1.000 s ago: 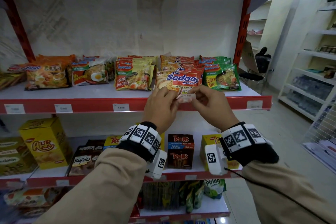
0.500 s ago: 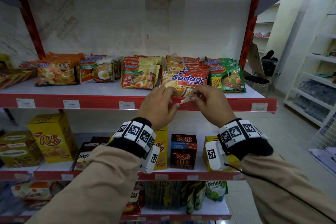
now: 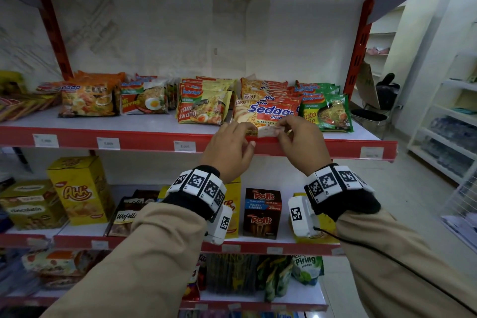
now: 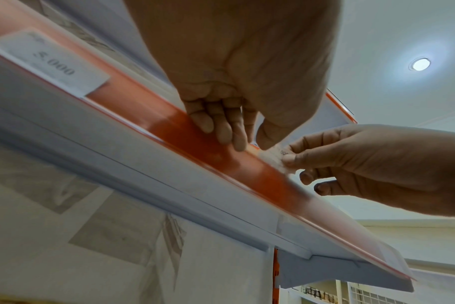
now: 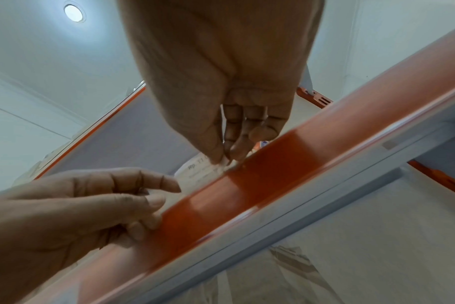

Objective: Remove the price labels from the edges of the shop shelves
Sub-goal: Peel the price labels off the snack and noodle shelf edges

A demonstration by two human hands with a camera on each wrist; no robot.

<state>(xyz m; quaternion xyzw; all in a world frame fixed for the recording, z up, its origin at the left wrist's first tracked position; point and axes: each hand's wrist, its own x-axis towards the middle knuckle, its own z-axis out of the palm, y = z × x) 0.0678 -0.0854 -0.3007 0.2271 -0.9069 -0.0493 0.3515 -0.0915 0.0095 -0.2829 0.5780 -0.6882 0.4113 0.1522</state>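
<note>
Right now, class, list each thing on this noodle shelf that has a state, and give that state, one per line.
Peeled price label: off the strip, pinched in the right hand.
Left hand: fingertips resting on the red shelf edge, holding nothing.
5.000 label: still stuck on.
Far right label: still on.

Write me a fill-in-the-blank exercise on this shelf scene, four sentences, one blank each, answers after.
1. The small white paper price label is pinched by the person's ____ hand.
2. The left hand rests its fingers on the glossy ____ plastic edge strip of the shelf.
3. The white label still in the strip just left of the left hand reads ____.
4. Behind the hands lies an instant noodle packet branded Mie ____.

Answers: right; red; 5.000; Sedaap
</note>
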